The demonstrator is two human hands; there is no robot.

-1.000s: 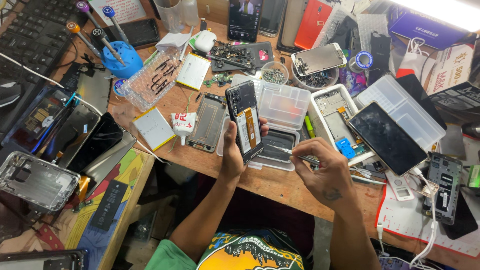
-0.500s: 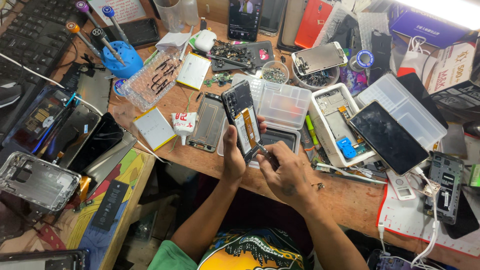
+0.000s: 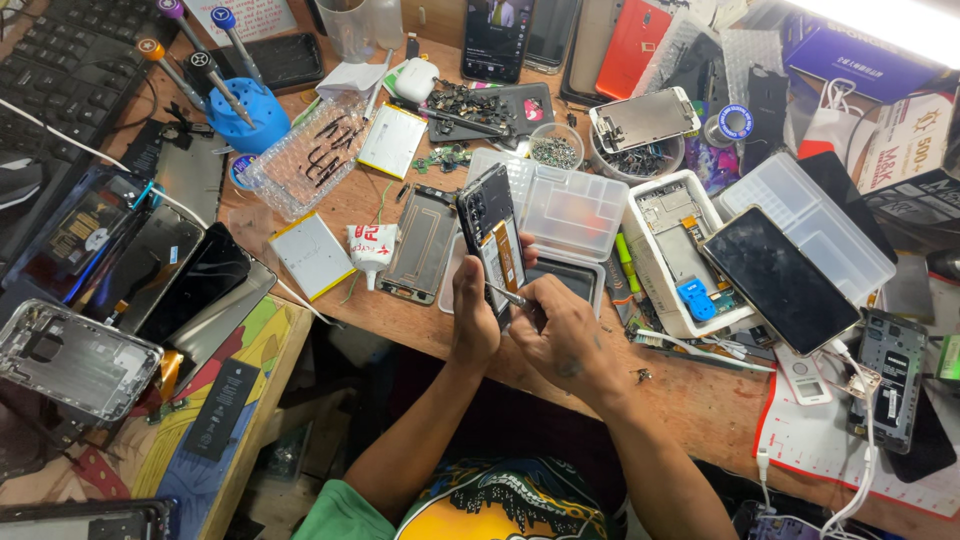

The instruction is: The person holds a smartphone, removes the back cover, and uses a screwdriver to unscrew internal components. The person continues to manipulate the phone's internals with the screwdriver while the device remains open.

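Left hand (image 3: 472, 318): closed around the lower end of an opened black smartphone with its back cover off (image 3: 492, 237), holding it tilted up above the front edge of the cluttered wooden workbench (image 3: 690, 395); orange and white internal parts show on the phone's exposed side.

Right hand (image 3: 562, 340): fingers pinched on a thin metal tool (image 3: 506, 294), tip touching the phone's lower portion, just beside the left thumb.

Behind the phone: clear plastic compartment box (image 3: 575, 205), lid shut. Left of it, lying flat: grey phone back frame (image 3: 424, 243); small white crumpled tube with red print (image 3: 366, 246); white flat battery with yellow edge (image 3: 311, 254).

Right of the hands: white rectangular tray holding phone parts and a blue piece (image 3: 674, 250); large dark-screened smartphone (image 3: 780, 279), lying diagonally, partly over the tray.

Far side of bench: blue round screwdriver stand with several drivers (image 3: 243, 120); clear bumpy plastic tray (image 3: 305, 157); small round dish of screws (image 3: 556, 150); red phone cover (image 3: 634, 45).

Left edge: black keyboard (image 3: 60, 60); silver phone housing (image 3: 72, 357).
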